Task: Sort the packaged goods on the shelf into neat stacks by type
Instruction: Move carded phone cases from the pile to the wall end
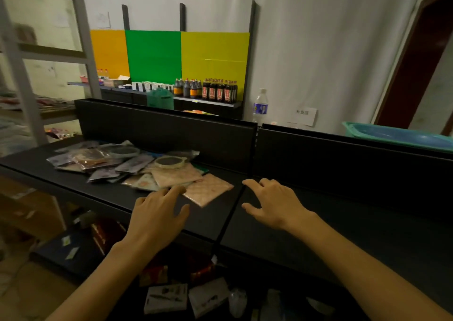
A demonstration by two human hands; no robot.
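Both hands are held spread above the black shelf, nothing gripped. The pink packet is seen just beyond the left hand, with the right hand apart to its right. The mixed packets are piled further beyond the left hand.

Flat sealed packets — pinkish, dark, two round-lidded — lie in an overlapping jumble on the black shelf.
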